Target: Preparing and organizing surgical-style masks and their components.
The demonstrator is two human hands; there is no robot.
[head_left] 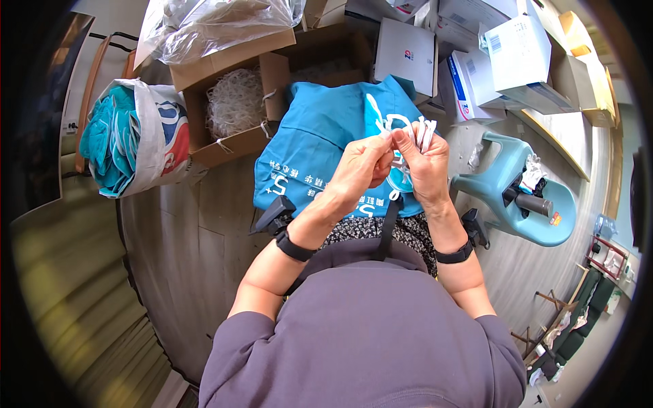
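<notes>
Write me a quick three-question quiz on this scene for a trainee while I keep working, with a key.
1. Short answer: What do the left hand and right hand hold between their fingertips?
2. True or false: The blue stool is to the person's right.
3. Fill in the blank: The shredded filler lies in an open brown ____.

Key: 1. White cord. 2. True. 3. Carton.
</notes>
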